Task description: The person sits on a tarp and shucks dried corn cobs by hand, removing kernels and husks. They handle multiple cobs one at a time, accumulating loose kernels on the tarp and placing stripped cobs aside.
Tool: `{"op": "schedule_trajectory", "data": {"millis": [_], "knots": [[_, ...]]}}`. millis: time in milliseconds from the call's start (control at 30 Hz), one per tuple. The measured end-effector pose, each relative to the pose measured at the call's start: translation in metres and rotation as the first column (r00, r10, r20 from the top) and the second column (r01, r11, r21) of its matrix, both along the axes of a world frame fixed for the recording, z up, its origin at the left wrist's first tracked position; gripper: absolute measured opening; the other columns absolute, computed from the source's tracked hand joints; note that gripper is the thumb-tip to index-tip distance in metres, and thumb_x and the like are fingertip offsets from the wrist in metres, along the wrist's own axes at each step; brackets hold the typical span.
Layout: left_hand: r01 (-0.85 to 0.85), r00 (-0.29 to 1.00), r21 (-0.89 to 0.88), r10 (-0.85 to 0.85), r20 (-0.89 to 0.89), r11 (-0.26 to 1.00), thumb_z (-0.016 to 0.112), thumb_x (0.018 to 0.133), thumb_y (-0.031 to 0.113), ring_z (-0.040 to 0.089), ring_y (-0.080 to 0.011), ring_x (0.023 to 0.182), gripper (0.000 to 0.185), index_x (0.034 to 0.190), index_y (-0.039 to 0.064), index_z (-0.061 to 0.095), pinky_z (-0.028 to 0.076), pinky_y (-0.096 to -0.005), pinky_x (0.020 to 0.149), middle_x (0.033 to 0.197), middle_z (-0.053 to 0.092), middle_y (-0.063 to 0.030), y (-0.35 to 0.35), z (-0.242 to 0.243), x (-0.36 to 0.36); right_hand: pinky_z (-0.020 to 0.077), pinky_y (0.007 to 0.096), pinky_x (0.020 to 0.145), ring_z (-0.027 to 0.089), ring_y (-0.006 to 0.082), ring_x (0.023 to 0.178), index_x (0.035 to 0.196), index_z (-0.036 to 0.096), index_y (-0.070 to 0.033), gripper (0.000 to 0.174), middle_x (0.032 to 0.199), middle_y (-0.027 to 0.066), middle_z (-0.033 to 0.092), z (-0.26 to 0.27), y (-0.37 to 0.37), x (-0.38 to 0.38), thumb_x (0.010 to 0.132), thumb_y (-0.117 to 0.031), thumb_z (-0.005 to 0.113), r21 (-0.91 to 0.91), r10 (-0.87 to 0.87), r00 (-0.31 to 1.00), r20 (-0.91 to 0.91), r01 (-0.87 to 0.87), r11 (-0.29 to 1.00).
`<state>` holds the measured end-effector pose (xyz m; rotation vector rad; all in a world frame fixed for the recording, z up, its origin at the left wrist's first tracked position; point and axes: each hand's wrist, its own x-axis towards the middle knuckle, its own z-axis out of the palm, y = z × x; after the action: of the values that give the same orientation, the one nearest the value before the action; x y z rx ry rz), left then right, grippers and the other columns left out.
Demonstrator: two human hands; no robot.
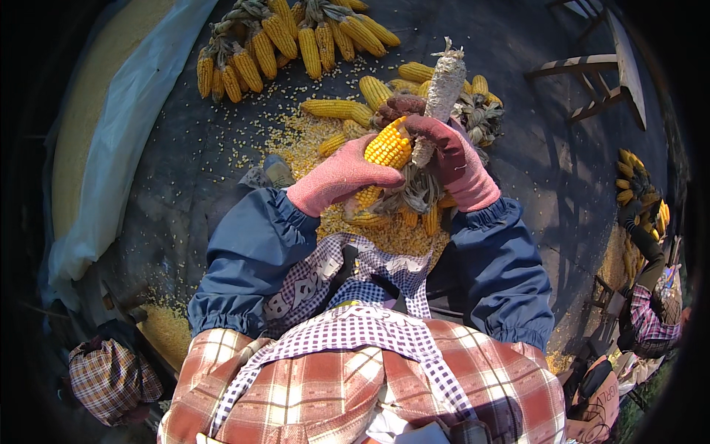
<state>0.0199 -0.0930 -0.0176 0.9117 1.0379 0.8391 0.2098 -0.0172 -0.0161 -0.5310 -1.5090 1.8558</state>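
My left hand (341, 177), in a pink work glove with a dark coating, grips a yellow ear of corn (388, 147). A stripped corn cob (445, 83) is held in my gloved right hand (463, 158), tilted with its ragged end up and its lower part beside the ear. Braided husks (419, 191) hang just below both hands, partly hidden by them. Under and beyond the hands lie more ears of corn (335, 111), some partly covered by my gloves. Loose kernels (302, 139) are heaped and scattered around them.
Another braided bundle of corn (277, 39) lies at the far side of the dark ground sheet (183, 144). Clear plastic (127, 116) edges a kernel heap (89, 111) at left. A wooden chair (599, 66) is at right. One person (113, 380) is lower left, another (654, 316) right.
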Motion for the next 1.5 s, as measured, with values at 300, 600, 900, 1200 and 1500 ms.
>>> {"op": "schedule_trajectory", "data": {"millis": [300, 600, 900, 1200, 1500], "knots": [[0.073, 0.757, 0.126, 0.027, -0.653, 0.989, 0.076, 0.072, 0.02, 0.06, -0.0145, 0.09, 0.059, 0.121, -0.002, 0.052, 0.049, -0.0283, 0.08, 0.104, 0.063, -0.006, 0.002, 0.001, 0.011, 0.0513, 0.0243, 0.066, 0.06, 0.009, 0.074, 0.107, 0.06, -0.003, 0.028, 0.091, 0.0027, 0.065, -0.011, -0.013, -0.039, 0.085, -0.013, 0.073, -0.366, -0.31, 0.94, 0.141, 0.34, 0.866], [0.021, 0.955, -0.217, 0.044, 0.293, 0.976, 0.072, 0.085, 0.019, 0.061, -0.0132, 0.096, 0.048, 0.125, 0.001, 0.052, 0.051, -0.0281, 0.082, 0.109, 0.062, -0.005, -0.01, 0.03, 0.003, 0.0477, 0.0184, 0.052, 0.053, 0.0033, 0.056, 0.103, 0.058, -0.002, 0.013, 0.074, -0.002, 0.059, -0.02, 0.021, -0.031, 0.092, -0.009, 0.062, -0.341, -0.227, 0.962, -0.148, 0.166, 0.925], [-0.015, 0.884, 0.128, 0.073, -0.461, 0.992, 0.076, 0.08, 0.019, 0.063, -0.0178, 0.096, 0.055, 0.123, -0.004, 0.051, 0.051, -0.0283, 0.085, 0.11, 0.063, -0.0079, 0.006, -0.015, -0.002, 0.05, 0.0354, 0.096, 0.061, 0.0214, 0.108, 0.126, 0.055, 0.001, 0.036, 0.12, 0.0137, 0.061, -0.025, 0.009, -0.031, 0.095, -0.017, 0.061, -0.449, -0.077, 0.988, -0.131, 0.01, 0.893], [0.054, 0.963, -0.169, -0.006, 0.27, 0.984, 0.067, 0.088, 0.023, 0.065, -0.0191, 0.075, 0.045, 0.123, 0.001, 0.05, 0.053, -0.0325, 0.065, 0.089, 0.064, -0.0094, -0.006, 0.016, -0.003, 0.0485, 0.0208, 0.057, 0.058, 0.0061, 0.064, 0.11, 0.059, -0.002, 0.022, 0.082, -0.0008, 0.062, -0.018, 0.015, -0.037, 0.09, -0.009, 0.064, -0.144, -0.377, 0.926, 0.033, 0.377, 0.915], [0.023, 0.907, -0.25, 0.085, 0.412, 0.968, 0.06, 0.094, 0.029, 0.067, -0.0209, 0.086, 0.046, 0.13, 0.001, 0.051, 0.055, -0.0321, 0.075, 0.102, 0.067, -0.011, -0.014, 0.031, -0.01, 0.047, 0.0315, 0.096, 0.059, 0.0176, 0.109, 0.122, 0.059, -0.002, 0.034, 0.117, 0.0086, 0.062, 0.015, 0.006, -0.005, 0.088, -0.006, 0.062, -0.131, -0.065, 0.985, 0.157, 0.087, 0.988]]}}
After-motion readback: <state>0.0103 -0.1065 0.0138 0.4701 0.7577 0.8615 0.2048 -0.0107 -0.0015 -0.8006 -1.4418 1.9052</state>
